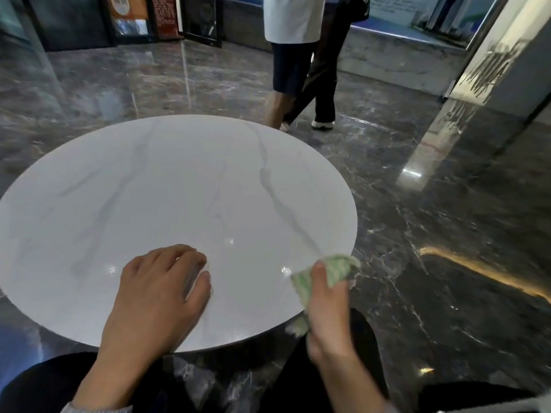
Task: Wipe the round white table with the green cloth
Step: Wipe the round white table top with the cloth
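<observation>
"So, how many hands are on the job?" asks the first.

"Two," says the second. "The person's left hand (161, 290) lies palm down on the one round white table (167, 189), just in from its near edge, fingers loosely bent and holding nothing. The right hand (326, 311) is curled round the single green cloth (337, 269), thumb laid across it."

"And where is that cloth?"

"To the right of the left hand, well apart from it, at the table's near right rim. Most of it bunches out beyond the right hand's knuckles, over the edge of the top; one small corner sticks out on the side towards the left hand, below the rim. Whether it presses on the top cannot be told."

"Anything else on the table?"

"Only the left hand; grey veins run through the top ahead of both hands."

"And past the table?"

"Two people, seen from the chest down, beyond the far rim and ahead of the right hand: one in a white shirt (290, 25) and dark shorts, one in long dark trousers (325, 81) and a white shoe (322, 124). One glossy dark marble floor (447, 234) lies all round."
</observation>
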Demonstrator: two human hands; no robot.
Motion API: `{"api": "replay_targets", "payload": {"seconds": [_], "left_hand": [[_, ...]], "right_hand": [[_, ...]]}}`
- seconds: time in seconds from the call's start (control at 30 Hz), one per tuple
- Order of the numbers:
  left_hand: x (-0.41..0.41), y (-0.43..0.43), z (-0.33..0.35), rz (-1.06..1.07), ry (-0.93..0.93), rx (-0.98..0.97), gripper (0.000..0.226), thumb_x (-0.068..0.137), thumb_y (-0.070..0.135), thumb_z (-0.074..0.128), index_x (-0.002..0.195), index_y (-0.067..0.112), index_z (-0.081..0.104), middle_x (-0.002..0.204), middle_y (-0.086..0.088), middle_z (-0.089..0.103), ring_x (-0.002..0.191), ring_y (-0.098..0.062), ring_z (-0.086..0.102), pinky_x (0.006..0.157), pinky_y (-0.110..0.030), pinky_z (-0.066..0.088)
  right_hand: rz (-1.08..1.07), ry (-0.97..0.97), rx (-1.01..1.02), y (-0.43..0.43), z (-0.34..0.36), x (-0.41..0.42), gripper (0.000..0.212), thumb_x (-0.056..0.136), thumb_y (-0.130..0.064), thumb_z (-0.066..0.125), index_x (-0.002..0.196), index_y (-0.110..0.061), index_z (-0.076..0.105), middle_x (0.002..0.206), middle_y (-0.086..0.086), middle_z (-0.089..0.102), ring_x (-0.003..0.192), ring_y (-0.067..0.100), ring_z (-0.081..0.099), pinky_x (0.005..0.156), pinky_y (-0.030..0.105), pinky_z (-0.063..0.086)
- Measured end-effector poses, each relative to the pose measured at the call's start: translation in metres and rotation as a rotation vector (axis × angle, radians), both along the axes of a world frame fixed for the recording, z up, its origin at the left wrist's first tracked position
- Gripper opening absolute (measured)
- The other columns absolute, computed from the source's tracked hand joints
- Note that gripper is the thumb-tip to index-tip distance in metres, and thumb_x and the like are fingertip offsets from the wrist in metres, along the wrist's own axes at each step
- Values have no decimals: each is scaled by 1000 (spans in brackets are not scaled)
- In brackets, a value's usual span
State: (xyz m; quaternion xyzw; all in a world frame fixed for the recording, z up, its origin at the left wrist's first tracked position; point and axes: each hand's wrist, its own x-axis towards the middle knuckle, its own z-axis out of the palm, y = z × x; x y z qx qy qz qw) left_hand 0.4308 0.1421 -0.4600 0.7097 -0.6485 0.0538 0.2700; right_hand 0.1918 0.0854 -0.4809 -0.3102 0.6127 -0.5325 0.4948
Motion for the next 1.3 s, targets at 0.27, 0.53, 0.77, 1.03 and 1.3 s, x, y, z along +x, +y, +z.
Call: {"api": "replay_targets", "payload": {"seconds": [0.27,0.53,0.77,1.03,1.3], "left_hand": [[-4,2,5,1,3,41,22,90,41,54,106,35,68,118,11,68,112,-25,61,98,-48,41],[-5,3,8,7,30,44,24,90,40,56,106,33,71,118,9,69,114,-25,62,101,-49,41],[-1,2,3,-12,28,1,21,91,39,56,105,33,70,116,11,69,110,-25,63,97,-50,44],[0,-1,-2,-11,18,-25,21,90,39,57,106,34,69,118,11,68,112,-26,63,98,-50,43],[-2,0,3,6,23,-4,21,90,41,55,105,35,68,116,13,67,110,-23,60,98,-46,39]], "right_hand": [[-26,-14,-82,-51,20,-32,17,107,-22,54,100,-8,60,84,3,63,77,20,66,69,31,58],[108,688,14,-65,24,-44,67,110,-41,36,159,1,16,165,19,22,149,36,28,107,39,31],[266,814,-88,-42,13,-55,67,109,-43,32,167,-26,2,174,-6,-11,159,12,-10,127,45,6],[532,995,-112,-96,22,-83,75,105,-41,40,167,-20,2,173,-12,-9,158,12,-16,125,37,-1],[798,1488,-42,-133,51,-58,71,106,-45,24,167,-21,-6,173,-7,-14,157,19,-23,126,54,-11]]}}
